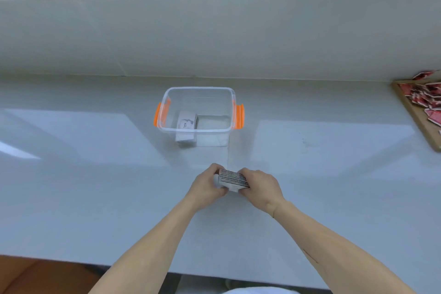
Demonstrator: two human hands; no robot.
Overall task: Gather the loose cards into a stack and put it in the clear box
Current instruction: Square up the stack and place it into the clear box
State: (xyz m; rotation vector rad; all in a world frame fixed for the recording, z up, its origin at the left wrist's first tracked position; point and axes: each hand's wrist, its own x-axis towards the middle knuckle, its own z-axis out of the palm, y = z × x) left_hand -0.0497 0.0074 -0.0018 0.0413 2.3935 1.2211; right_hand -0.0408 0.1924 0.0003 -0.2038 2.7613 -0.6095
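Note:
A stack of cards [232,180] stands on edge on the white counter, its striped edges facing up. My left hand [207,186] grips its left end and my right hand [260,186] grips its right end, both closed around it. Beyond the hands stands the clear box [167,100] with orange side clips. Inside it, at the left, lies another stack of white cards [186,124] with a word printed on the top card. The box's right half holds nothing visible.
A wooden board [415,117] with several red-and-white pieces lies at the far right edge. The tiled wall and a window frame rise behind the counter [95,186]. The counter's front edge runs near the bottom of the view.

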